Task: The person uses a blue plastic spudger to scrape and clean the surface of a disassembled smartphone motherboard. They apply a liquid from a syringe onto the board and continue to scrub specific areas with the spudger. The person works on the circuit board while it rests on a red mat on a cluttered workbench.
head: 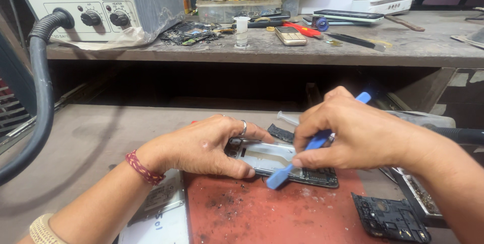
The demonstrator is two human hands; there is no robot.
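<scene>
Left hand (201, 148) presses the opened phone (282, 161) flat on the red mat (272, 214) near its far edge, steadying it while the right hand (353, 133) grips a blue pry tool (297, 161), wedging its tip against the frame.

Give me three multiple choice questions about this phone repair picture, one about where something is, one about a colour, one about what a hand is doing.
1. Where does the loose black plastic phone cover lie?
A. on the upper shelf
B. on the red work mat, at its right edge
C. under the left hand

2. What colour is the flat plastic pry tool?
A. blue
B. yellow
C. green

3. What is the left hand doing?
A. resting away from the work
B. turning a knob
C. pressing down on the opened grey phone body

Answers: 1 B, it sits at the mat's lower right; 2 A, the blade and handle are blue in the right hand; 3 C, thumb and fingers rest on the phone.
</scene>
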